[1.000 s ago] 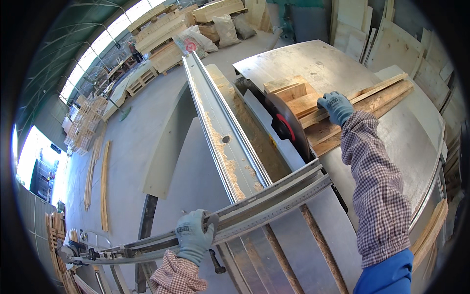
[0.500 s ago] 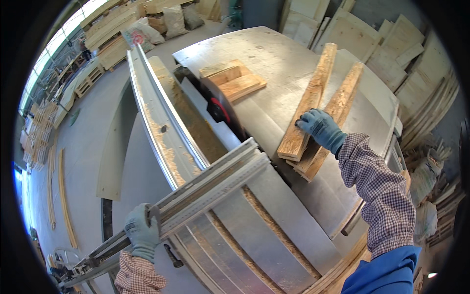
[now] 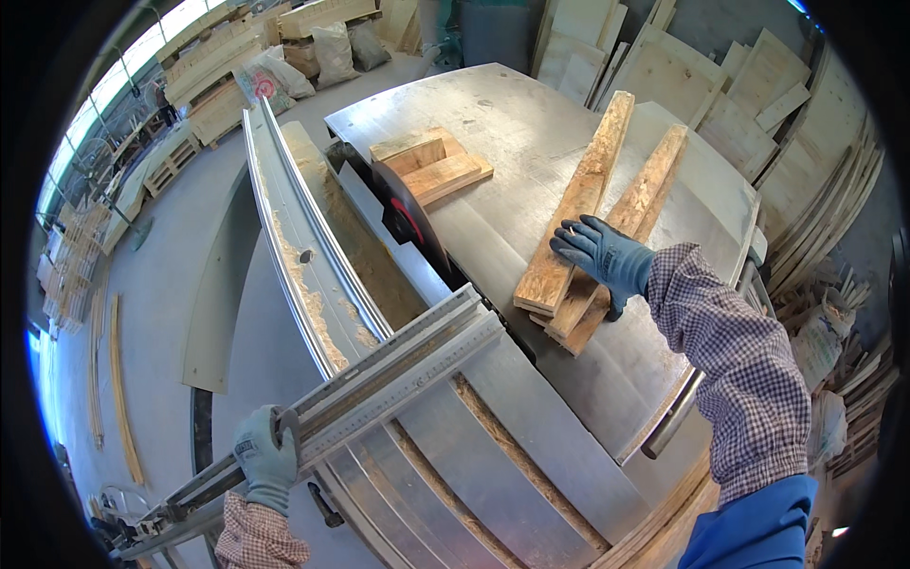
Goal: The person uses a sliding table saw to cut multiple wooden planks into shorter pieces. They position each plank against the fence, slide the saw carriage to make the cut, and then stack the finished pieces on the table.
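My right hand, in a grey-blue glove, lies over a stack of wooden boards on the metal saw table. Its fingers are stretched out across the top board, and the thumb reaches down near the lower ones. At the lower left, my left hand, gloved alike, is closed at the crosscut fence around a dark grey rounded piece. Between the table and the sliding rail stands a circular saw blade with a red ring; whether it spins I cannot tell.
Beyond the blade, short wood blocks lie on the table. Sawdust covers parts of the sliding rail. The slotted sliding table is close in front of me. Wooden panels lean at the back right, and sacks stand far left.
My right hand's fingers have gone from curled over the top board's edge to stretched out flat. The boards look shifted slightly left and nearer, partly because the view moved. My left hand stays at the fence.
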Demonstrator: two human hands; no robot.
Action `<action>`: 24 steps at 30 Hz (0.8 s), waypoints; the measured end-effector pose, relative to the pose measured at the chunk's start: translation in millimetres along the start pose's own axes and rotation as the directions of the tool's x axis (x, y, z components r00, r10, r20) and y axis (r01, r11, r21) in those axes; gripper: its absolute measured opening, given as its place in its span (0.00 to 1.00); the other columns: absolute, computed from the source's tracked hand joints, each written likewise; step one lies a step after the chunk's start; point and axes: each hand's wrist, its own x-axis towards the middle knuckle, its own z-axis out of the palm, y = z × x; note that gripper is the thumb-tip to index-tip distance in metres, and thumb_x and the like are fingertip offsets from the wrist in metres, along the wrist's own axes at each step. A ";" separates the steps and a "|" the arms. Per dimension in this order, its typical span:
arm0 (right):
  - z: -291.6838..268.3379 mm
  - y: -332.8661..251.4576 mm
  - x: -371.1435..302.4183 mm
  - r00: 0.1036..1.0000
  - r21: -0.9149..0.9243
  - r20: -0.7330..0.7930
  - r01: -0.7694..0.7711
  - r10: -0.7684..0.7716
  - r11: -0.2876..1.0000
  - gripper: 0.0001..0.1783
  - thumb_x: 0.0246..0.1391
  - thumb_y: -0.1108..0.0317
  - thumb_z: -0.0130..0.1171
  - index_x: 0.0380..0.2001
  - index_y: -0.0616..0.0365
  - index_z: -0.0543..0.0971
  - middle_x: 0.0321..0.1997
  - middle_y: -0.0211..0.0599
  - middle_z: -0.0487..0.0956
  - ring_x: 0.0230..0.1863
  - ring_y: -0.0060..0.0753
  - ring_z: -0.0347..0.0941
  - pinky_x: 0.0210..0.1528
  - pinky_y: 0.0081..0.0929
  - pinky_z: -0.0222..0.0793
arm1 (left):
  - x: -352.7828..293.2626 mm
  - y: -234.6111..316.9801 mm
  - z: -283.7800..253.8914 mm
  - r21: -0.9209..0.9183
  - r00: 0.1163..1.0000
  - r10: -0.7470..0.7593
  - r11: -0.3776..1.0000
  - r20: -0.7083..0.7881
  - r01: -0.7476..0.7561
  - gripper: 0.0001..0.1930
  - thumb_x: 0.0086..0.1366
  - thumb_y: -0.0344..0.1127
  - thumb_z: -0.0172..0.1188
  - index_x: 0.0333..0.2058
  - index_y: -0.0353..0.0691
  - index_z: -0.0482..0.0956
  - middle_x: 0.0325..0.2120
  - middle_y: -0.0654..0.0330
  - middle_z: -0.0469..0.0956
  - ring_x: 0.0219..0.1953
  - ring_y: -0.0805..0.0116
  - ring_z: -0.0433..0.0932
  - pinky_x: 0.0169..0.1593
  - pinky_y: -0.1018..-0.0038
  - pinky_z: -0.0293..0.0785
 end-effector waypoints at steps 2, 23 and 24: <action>-3.4 6.3 1.8 0.999 -0.018 -0.010 0.038 -0.038 0.999 0.78 0.13 0.41 0.78 0.66 0.65 0.47 0.68 0.54 0.53 0.71 0.51 0.46 0.73 0.51 0.35 | -3.3 2.1 4.2 -0.008 0.999 0.010 1.000 -0.038 -0.010 0.11 0.52 0.33 0.59 0.36 0.41 0.76 0.31 0.52 0.75 0.37 0.51 0.74 0.43 0.60 0.67; -6.7 0.7 34.7 0.986 0.059 -0.035 -0.163 0.166 0.985 0.60 0.29 0.49 0.77 0.67 0.39 0.56 0.52 0.36 0.72 0.58 0.42 0.66 0.62 0.41 0.58 | -3.1 5.4 4.9 -0.033 0.999 0.004 0.999 -0.031 -0.005 0.12 0.51 0.33 0.59 0.36 0.41 0.76 0.31 0.53 0.76 0.37 0.51 0.74 0.44 0.59 0.67; -9.3 2.7 30.6 0.981 0.080 -0.041 -0.184 0.188 0.980 0.62 0.29 0.49 0.78 0.68 0.41 0.53 0.53 0.37 0.72 0.58 0.43 0.65 0.62 0.42 0.58 | -1.1 4.9 6.6 -0.049 0.999 0.017 0.999 -0.038 -0.019 0.11 0.51 0.33 0.59 0.36 0.41 0.76 0.30 0.53 0.75 0.37 0.51 0.74 0.44 0.59 0.67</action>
